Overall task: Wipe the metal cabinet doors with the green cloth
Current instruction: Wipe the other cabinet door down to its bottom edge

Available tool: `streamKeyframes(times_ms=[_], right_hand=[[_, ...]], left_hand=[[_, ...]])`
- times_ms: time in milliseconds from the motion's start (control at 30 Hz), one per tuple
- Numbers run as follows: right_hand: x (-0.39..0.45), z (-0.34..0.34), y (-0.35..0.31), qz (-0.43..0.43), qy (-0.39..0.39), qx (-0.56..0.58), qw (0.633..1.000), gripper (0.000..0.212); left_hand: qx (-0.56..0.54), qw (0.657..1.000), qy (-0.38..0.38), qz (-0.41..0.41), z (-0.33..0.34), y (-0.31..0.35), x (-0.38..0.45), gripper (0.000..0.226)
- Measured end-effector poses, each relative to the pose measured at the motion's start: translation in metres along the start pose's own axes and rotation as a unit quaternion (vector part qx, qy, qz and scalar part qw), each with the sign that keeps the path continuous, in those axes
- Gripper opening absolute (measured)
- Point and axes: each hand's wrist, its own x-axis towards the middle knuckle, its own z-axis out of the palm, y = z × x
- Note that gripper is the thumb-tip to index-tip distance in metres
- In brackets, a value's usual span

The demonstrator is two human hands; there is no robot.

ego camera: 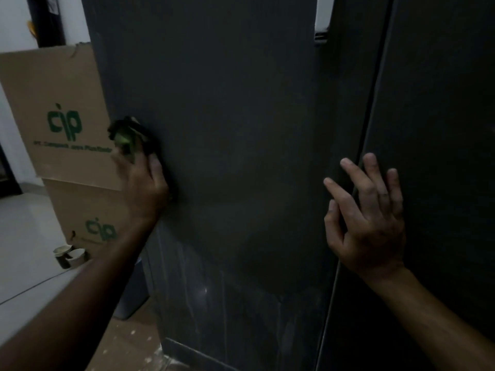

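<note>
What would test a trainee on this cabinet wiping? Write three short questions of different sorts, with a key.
1. True or false: the right hand holds the cloth.
2. Where on the door is the cloth pressed? A) near its left edge B) at its middle C) at its bottom
3. Fill in: behind the left hand stand stacked cardboard ____.

Key: 1. False; the left hand holds it, and the right hand's fingers are spread, bare, by the door seam. 2. A. 3. boxes.
</note>
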Motion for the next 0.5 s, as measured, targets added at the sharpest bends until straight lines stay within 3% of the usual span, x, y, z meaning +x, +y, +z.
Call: streamKeyframes(times_ms=[100, 233, 367, 433, 500], right_hand=[[0.001, 0.0, -0.001, 0.0, -0.002, -0.004, 1.0, 0.035], [0.002, -0.002, -0.002, 0.002, -0.006, -0.004, 1.0, 0.036], [0.002, -0.003, -0.003, 0.003, -0.009, -0.003, 1.0, 0.036], [0.003, -0.003, -0.002, 0.0, -0.011, -0.005, 1.0, 0.037], [0.003, -0.002, -0.002, -0.001, -0.006, -0.006, 1.0, 0.036]], left_hand=[[0.0, 0.999, -0.038, -0.029, 0.004, -0.013, -0.05, 0.052], [-0.006, 0.994, 0.017, -0.112, -0.011, -0.001, 0.001, 0.058], [0.001, 0.993, 0.04, -0.11, -0.02, 0.024, 0.06, 0.052], [-0.01, 0.997, 0.042, -0.072, -0.018, 0.022, 0.045, 0.05], [-0.026, 0.995, 0.036, -0.088, -0.009, 0.006, -0.001, 0.046]])
